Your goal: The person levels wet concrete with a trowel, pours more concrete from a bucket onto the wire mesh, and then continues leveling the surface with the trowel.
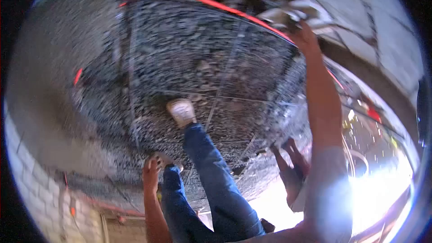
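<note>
My right hand (307, 39) is stretched to the upper right, blurred, its fingers bent at a whitish, crumpled-looking shape (311, 12). What those fingers grip is hard to make out. Close beside them passes a red tube or hose (225, 8), which curves across the top of the view. Low in the view, my left hand (152, 165) hangs beside my leg, with fingers apart and nothing visible in them. Dark gravel (189, 49) lies under me, crossed by thin bars (220, 81) in a wide grid. One tan shoe (181, 111) stands on the gravel.
Smooth grey wet-looking concrete (54, 108) spreads on the left, near a pale block wall (33, 175). Another person's dark limbs (294, 164) show at the lower right. A dark beam-like edge (373, 76) crosses the right side, with bright glare (378, 202) below it.
</note>
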`<action>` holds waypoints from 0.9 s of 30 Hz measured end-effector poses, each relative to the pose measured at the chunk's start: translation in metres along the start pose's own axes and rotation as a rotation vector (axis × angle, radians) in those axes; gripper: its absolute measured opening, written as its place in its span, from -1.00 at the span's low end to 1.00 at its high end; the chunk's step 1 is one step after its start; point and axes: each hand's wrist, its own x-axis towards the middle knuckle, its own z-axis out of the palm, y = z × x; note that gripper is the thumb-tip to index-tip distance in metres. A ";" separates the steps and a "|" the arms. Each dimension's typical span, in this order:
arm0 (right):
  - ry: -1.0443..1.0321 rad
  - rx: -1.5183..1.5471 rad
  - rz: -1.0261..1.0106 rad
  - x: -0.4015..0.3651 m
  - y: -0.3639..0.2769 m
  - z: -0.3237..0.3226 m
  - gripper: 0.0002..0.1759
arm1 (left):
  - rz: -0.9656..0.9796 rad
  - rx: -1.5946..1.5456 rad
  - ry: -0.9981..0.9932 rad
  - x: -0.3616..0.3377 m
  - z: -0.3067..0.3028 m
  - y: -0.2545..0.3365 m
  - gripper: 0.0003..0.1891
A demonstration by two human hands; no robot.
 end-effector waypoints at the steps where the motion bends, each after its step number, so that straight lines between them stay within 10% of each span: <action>1: -0.071 -0.006 -0.109 0.027 0.005 -0.010 -0.50 | 0.061 -0.084 -0.090 0.012 -0.012 -0.023 -0.48; 6: -0.284 0.182 -0.145 0.031 0.037 -0.002 -0.59 | 0.141 0.058 0.061 -0.014 -0.002 0.004 -0.61; 11: -0.333 -1.066 -0.643 -0.088 0.066 0.039 -0.57 | 0.258 -0.112 0.038 -0.031 -0.002 0.015 -0.60; 14: -0.544 -0.013 -0.082 -0.158 0.096 0.080 -0.53 | 0.338 -0.165 -0.002 -0.063 -0.011 0.066 -0.52; 16: -0.173 0.090 0.064 -0.210 0.103 0.127 -0.48 | 0.389 -0.198 -0.018 -0.073 -0.018 0.087 -0.54; 18: -0.692 0.029 0.063 -0.216 0.113 0.153 -0.49 | 0.472 -0.166 -0.011 -0.066 -0.025 0.093 -0.59; 20: -0.835 -0.226 -0.211 -0.200 0.153 0.160 -0.60 | 0.546 -0.270 -0.034 -0.067 -0.037 0.109 -0.55; 24: -0.484 -1.260 -0.339 -0.235 0.164 0.288 -0.72 | 0.683 -0.409 0.019 -0.052 -0.072 0.151 -0.57; 27: -0.677 -1.239 -0.948 -0.262 0.172 0.360 -0.66 | 0.786 -0.356 0.057 -0.010 -0.107 0.181 -0.60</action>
